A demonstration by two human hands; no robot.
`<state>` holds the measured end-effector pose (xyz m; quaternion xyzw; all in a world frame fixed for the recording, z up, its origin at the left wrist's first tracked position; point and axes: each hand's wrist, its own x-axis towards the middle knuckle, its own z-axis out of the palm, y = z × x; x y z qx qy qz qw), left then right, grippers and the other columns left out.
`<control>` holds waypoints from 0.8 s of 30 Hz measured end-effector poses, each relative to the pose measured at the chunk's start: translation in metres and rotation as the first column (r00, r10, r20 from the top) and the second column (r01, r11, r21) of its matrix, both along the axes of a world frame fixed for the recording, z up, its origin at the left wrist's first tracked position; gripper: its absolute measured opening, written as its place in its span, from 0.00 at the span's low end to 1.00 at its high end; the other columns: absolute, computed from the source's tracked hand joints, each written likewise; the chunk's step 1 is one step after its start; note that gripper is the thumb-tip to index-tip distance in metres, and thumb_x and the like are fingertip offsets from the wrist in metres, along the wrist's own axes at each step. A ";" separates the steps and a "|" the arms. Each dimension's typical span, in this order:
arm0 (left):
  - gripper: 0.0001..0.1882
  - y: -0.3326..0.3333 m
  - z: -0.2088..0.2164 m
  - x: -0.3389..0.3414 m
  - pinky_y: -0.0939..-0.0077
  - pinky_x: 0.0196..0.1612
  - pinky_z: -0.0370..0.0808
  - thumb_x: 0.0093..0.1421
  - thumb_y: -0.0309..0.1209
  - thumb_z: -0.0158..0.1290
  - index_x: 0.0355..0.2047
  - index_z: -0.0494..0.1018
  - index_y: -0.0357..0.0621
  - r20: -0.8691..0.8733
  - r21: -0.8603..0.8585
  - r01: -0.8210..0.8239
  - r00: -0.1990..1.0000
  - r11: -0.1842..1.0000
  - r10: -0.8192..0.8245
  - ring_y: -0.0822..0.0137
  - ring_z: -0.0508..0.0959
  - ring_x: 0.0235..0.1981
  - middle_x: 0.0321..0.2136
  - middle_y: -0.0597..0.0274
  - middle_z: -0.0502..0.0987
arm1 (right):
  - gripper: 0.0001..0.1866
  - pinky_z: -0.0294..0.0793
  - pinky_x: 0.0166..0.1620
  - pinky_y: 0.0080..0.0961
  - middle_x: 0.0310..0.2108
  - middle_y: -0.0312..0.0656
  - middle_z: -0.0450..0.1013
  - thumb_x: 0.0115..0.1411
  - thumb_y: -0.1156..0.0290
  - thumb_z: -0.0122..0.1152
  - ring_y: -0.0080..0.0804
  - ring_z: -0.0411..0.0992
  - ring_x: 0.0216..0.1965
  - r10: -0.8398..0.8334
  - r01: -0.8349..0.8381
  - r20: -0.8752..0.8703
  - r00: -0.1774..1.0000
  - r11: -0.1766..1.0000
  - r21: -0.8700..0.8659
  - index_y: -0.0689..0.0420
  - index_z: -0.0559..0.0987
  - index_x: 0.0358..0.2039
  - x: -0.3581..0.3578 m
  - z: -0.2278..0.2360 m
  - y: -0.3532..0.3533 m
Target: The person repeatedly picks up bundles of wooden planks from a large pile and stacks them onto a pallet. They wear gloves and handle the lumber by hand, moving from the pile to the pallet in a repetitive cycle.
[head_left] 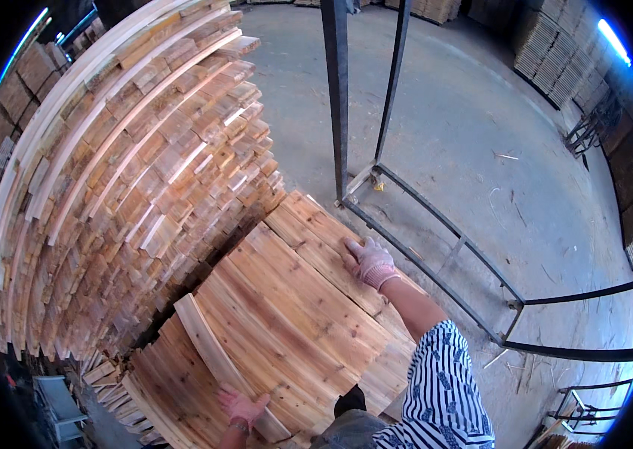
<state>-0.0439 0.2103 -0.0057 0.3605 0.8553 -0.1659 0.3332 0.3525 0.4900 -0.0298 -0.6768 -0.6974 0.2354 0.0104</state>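
Flat wooden planks (279, 299) lie side by side in a layer in front of me, with dark knots in their grain. A narrower loose plank (208, 340) rests on top at a slant. My left hand (241, 406), in a pinkish glove, lies low in the view beside this plank's near end. Its fingers are spread, and its thumb side touches the plank edge. Farther up on the right, my right hand (370, 262), also gloved, rests with stretched fingers on a plank near the outer edge of the layer.
A tall stack of boards (152, 165) with uneven ends rises on the left. A dark metal frame (436, 254) stands on the grey floor (473, 135) to the right, with uprights reaching the top edge. Wood scraps lie on the floor. More board stacks (555, 60) stand at the back right.
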 end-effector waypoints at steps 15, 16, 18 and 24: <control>0.62 -0.010 0.012 0.014 0.54 0.71 0.45 0.45 0.50 0.65 0.68 0.42 0.31 -0.091 0.353 -0.036 0.993 0.935 0.072 0.40 0.47 0.70 0.67 0.31 0.48 | 0.31 0.64 0.60 0.45 0.61 0.53 0.60 0.64 0.46 0.48 0.53 0.62 0.61 0.059 -0.058 0.070 0.996 0.998 -0.009 0.34 0.60 0.67 -0.018 0.022 0.000; 0.61 -0.011 0.020 0.023 0.55 0.71 0.48 0.44 0.48 0.65 0.69 0.42 0.32 -0.078 0.285 -0.072 0.992 0.956 0.097 0.40 0.50 0.69 0.66 0.32 0.51 | 0.32 0.63 0.61 0.44 0.63 0.54 0.58 0.64 0.46 0.48 0.54 0.61 0.63 0.057 -0.053 0.109 0.992 0.998 -0.042 0.35 0.58 0.68 -0.014 0.027 -0.005; 0.60 -0.008 0.009 0.021 0.56 0.69 0.53 0.44 0.42 0.67 0.69 0.42 0.34 -0.068 0.408 -0.077 0.991 0.910 0.115 0.41 0.56 0.66 0.65 0.34 0.55 | 0.35 0.59 0.64 0.42 0.67 0.57 0.54 0.63 0.49 0.52 0.55 0.57 0.66 0.052 -0.053 0.183 0.982 0.999 0.002 0.42 0.59 0.69 -0.017 0.047 -0.014; 0.49 -0.034 0.078 0.083 0.69 0.62 0.63 0.54 0.24 0.59 0.71 0.44 0.43 0.691 0.498 -0.489 0.723 0.716 0.013 0.59 0.64 0.61 0.64 0.50 0.60 | 0.50 0.66 0.61 0.42 0.61 0.62 0.62 0.58 0.41 0.60 0.52 0.65 0.61 -0.048 0.026 -0.765 0.643 0.999 -0.041 0.62 0.53 0.69 -0.134 0.008 -0.164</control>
